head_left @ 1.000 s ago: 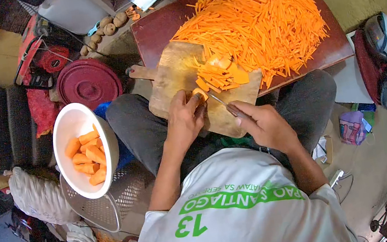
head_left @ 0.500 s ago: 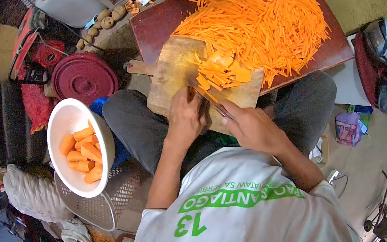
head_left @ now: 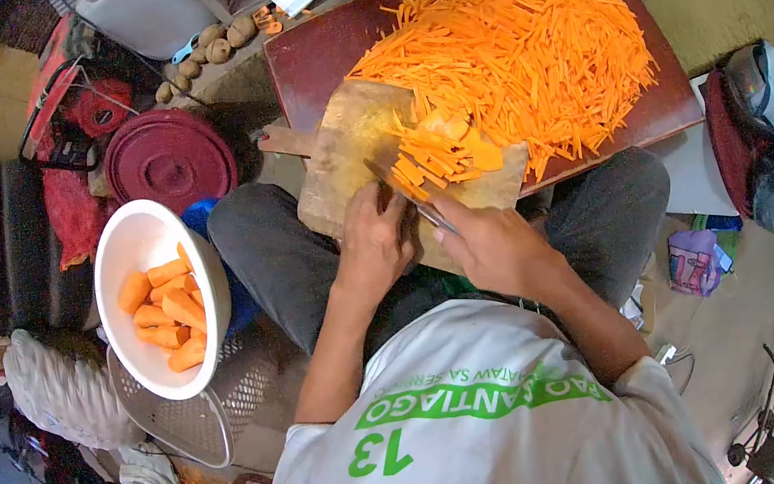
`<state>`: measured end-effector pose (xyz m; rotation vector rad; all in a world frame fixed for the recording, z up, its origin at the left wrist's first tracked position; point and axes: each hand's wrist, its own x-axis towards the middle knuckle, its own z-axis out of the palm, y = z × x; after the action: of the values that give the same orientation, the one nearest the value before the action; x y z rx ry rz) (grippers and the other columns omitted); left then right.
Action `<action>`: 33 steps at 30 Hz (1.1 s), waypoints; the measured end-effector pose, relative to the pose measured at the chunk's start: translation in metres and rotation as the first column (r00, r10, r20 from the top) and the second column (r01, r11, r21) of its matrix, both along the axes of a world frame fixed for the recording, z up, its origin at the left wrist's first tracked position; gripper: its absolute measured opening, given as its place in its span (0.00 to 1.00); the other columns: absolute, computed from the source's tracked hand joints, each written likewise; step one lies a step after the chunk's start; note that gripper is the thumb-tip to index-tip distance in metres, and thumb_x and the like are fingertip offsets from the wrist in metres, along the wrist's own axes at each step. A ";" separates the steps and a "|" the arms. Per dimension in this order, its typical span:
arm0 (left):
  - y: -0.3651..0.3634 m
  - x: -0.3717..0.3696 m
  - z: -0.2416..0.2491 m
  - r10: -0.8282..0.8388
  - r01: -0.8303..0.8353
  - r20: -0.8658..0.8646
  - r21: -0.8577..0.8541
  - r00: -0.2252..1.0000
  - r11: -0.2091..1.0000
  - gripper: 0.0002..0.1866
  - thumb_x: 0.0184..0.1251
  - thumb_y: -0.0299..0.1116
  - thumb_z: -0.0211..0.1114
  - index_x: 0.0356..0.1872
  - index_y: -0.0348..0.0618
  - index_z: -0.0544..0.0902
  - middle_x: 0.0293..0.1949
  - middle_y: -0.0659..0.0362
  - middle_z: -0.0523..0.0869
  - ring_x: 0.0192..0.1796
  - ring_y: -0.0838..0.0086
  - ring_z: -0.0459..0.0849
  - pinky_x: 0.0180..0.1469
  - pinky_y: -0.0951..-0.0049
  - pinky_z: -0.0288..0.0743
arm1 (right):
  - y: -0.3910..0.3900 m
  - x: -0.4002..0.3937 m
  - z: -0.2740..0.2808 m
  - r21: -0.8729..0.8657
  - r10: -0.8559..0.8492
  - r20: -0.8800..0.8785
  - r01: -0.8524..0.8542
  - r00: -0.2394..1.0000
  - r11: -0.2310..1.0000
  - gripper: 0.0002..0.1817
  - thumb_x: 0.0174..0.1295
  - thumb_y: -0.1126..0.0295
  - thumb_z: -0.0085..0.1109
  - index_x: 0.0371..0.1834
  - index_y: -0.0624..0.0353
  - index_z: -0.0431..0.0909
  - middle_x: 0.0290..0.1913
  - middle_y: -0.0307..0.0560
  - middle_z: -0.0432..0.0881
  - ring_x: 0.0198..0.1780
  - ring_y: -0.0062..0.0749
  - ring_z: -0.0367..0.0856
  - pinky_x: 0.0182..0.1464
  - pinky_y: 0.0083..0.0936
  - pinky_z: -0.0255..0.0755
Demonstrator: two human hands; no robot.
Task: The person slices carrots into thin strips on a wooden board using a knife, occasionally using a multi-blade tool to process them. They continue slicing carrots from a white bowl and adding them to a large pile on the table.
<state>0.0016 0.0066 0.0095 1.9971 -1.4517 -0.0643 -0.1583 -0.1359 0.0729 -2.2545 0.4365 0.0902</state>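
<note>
My right hand (head_left: 497, 243) is wrapped round the handle of a knife (head_left: 398, 182), its blade slanting up and left over the wooden cutting board (head_left: 336, 174). Just left of the blade, my left hand (head_left: 373, 240) is closed with its fingers curled down on the board's near edge. Whatever lies beneath those fingers is hidden. Cut carrot sticks and slices (head_left: 444, 154) lie right of the blade on the board. Beyond them, a large heap of carrot strips (head_left: 521, 64) spreads over a dark red board (head_left: 306, 52).
A white bowl (head_left: 108, 306) of peeled carrot pieces (head_left: 177, 311) stands on the left, with a perforated basket (head_left: 152, 406) below it. Behind are a maroon lid (head_left: 168, 155) and several potatoes (head_left: 217, 50). My bent legs flank the cutting board.
The knife and my right hand have shifted slightly left and upward. My left hand stays in nearly the same place, and the whole view has dipped a little.
</note>
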 end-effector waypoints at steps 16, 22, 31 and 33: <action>0.009 -0.005 0.004 0.011 -0.011 -0.003 0.022 1.000 1.000 0.30 0.42 0.18 0.76 0.54 0.34 0.87 0.55 0.45 0.82 0.53 0.43 0.80 0.60 0.48 0.79 | 0.016 -0.015 0.019 0.037 -0.020 -0.076 0.023 0.997 0.999 0.22 0.80 0.65 0.57 0.71 0.61 0.69 0.46 0.75 0.88 0.50 0.75 0.87 0.51 0.65 0.78; 0.010 -0.004 0.007 -0.014 0.014 0.004 0.045 1.000 0.999 0.28 0.46 0.20 0.76 0.55 0.35 0.87 0.56 0.46 0.83 0.53 0.45 0.80 0.61 0.49 0.78 | 0.012 0.012 0.003 -0.043 0.007 -0.096 -0.011 0.995 0.999 0.21 0.80 0.65 0.57 0.70 0.62 0.70 0.46 0.74 0.88 0.51 0.76 0.87 0.52 0.66 0.77; 0.010 -0.002 -0.003 -0.022 0.022 -0.012 0.012 1.000 1.000 0.27 0.46 0.21 0.75 0.54 0.35 0.89 0.56 0.48 0.84 0.54 0.47 0.81 0.61 0.50 0.78 | 0.015 0.010 -0.008 -0.029 -0.006 0.001 0.006 1.000 1.000 0.22 0.79 0.67 0.58 0.72 0.63 0.72 0.45 0.74 0.88 0.49 0.75 0.87 0.50 0.62 0.79; 0.012 -0.002 -0.002 -0.022 0.022 -0.003 0.028 1.000 0.999 0.26 0.46 0.22 0.75 0.53 0.35 0.89 0.56 0.48 0.84 0.54 0.47 0.81 0.61 0.50 0.78 | 0.015 0.012 -0.003 -0.013 -0.005 -0.009 0.005 1.000 1.000 0.22 0.79 0.67 0.58 0.71 0.63 0.73 0.45 0.74 0.88 0.49 0.75 0.87 0.49 0.62 0.79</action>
<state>0.0000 0.0184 0.0074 2.0032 -1.4787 -0.0976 -0.1468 -0.1212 0.0696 -2.2662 0.4488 0.0953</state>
